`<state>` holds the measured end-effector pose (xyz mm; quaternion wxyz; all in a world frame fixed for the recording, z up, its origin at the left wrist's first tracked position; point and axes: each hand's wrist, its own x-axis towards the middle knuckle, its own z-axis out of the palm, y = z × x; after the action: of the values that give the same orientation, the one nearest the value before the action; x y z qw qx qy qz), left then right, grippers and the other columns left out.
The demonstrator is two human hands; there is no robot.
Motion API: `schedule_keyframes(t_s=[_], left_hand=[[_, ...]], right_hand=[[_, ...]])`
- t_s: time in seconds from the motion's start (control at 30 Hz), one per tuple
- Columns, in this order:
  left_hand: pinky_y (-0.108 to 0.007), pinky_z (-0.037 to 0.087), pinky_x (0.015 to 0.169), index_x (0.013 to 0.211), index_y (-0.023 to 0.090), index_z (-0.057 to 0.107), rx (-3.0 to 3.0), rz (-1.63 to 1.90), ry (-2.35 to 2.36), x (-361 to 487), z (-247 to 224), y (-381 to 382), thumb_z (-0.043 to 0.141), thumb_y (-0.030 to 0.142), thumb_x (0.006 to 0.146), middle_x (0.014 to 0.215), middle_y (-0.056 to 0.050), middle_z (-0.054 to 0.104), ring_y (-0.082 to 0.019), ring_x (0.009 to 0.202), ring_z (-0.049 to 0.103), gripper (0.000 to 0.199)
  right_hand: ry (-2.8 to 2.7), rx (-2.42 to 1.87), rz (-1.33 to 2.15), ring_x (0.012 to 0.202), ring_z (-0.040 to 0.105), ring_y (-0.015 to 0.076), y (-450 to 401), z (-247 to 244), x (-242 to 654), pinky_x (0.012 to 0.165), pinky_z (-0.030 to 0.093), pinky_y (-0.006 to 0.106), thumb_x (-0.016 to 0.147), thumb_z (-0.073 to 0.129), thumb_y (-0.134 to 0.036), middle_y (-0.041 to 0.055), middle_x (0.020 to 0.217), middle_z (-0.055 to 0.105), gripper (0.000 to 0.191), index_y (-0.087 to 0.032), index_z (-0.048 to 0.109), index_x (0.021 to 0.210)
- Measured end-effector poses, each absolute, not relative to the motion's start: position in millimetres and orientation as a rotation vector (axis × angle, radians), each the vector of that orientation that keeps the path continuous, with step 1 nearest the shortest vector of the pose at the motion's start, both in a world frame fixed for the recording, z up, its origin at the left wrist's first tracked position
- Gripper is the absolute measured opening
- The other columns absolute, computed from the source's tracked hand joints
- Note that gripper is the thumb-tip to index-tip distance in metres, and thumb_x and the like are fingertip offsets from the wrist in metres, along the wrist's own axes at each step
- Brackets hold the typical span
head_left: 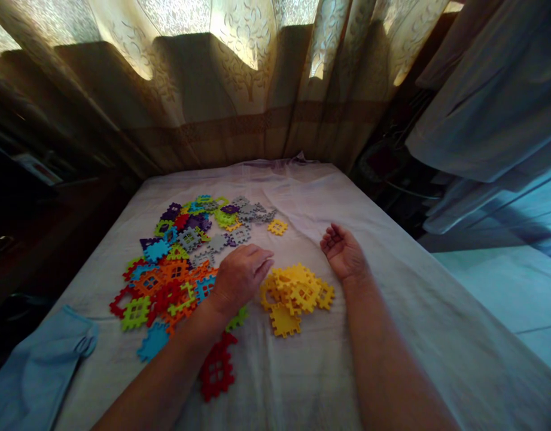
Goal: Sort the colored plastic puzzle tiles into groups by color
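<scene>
A heap of yellow interlocking plastic tiles point(297, 287) lies on the white cloth between my two hands. My left hand point(243, 274) hovers just left of the yellow heap, palm turned inward and fingers stretched out, with nothing visible in it. To the right of the heap, my right hand point(344, 252) is turned palm up with loosely curled fingers, holding nothing. One lone yellow tile point(277, 227) sits beyond the heap, near several grey tiles point(250, 211). A mixed spread of orange tiles point(174, 270), red, blue, green and purple ones fills the left side, partly hidden behind my left forearm.
The tiles rest on a cloth-covered table point(405, 311). A red tile point(216, 371) lies near my left forearm, and a light blue cloth point(46, 365) is at the left edge. Patterned curtains point(248, 84) hang behind, with pale hanging fabric point(490, 114) on the right.
</scene>
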<state>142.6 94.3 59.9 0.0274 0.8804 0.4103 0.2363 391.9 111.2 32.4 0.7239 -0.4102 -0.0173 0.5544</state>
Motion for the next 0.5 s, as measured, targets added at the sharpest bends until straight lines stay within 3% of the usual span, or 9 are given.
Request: schedule_keyframes(t_s=[0.13,0.33,0.5], left_hand=[[-0.035,0.049,0.091,0.102,0.022,0.073,2.668,0.455,1.596,115,63,144,0.046,0.031,0.095,0.105,-0.006,0.073,-0.022,0.100,0.064,0.028],[-0.035,0.050,0.085,0.110,0.023,0.073,2.625,-0.032,1.883,94,63,191,0.043,0.032,0.093,0.110,-0.010,0.071,-0.026,0.104,0.063,0.036],[-0.033,0.050,0.083,0.114,0.026,0.072,2.578,-0.205,1.944,94,64,205,0.043,0.035,0.093,0.112,-0.010,0.070,-0.026,0.106,0.063,0.038]], right_hand=[[-0.047,-0.889,1.223,0.048,0.059,0.0063,111,31,393,0.048,0.052,0.016,0.086,0.055,-0.013,-0.0035,0.060,0.066,0.014,-0.017,0.064,0.076],[-0.052,-0.901,1.225,0.048,0.058,0.0064,111,31,392,0.047,0.051,0.016,0.082,0.061,-0.015,-0.0044,0.059,0.065,0.009,-0.018,0.063,0.075],[-0.051,-0.915,1.220,0.049,0.059,0.0063,112,31,393,0.049,0.052,0.016,0.084,0.058,-0.014,-0.0040,0.060,0.065,0.011,-0.018,0.064,0.075]])
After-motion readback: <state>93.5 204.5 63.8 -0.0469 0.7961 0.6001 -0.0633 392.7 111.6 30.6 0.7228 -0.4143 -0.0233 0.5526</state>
